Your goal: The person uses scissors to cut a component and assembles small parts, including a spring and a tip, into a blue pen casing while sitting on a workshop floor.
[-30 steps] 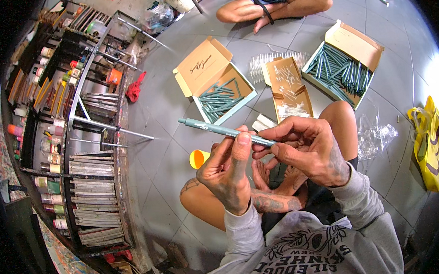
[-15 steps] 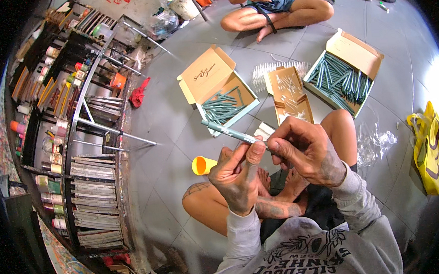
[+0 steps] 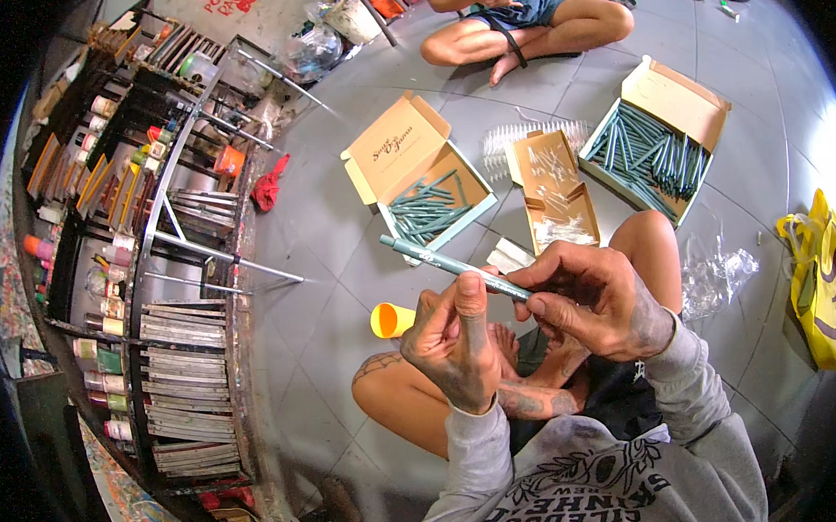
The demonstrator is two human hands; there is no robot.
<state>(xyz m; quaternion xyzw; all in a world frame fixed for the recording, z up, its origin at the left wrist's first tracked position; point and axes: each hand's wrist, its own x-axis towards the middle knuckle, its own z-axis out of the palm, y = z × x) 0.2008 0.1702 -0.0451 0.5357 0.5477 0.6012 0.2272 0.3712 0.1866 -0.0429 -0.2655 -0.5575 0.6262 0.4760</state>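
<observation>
1 pen [image 3: 441, 261] between right hand [image 3: 606, 304], pinching its near end, and left hand [image 3: 459, 352]: fingers curled narrow, thumb over pen's middle, can't tell if gripping. On floor [image 3: 306, 359]: 2 pen boxes [image 3: 394, 145], 1 parts box [image 3: 533, 213], 1 cup [image 3: 402, 319].

White light is glaring off the grey floor [image 3: 759, 162] at far right; the fisheye lens is curving the shelf [image 3: 138, 413] and blackening the corners.
</observation>
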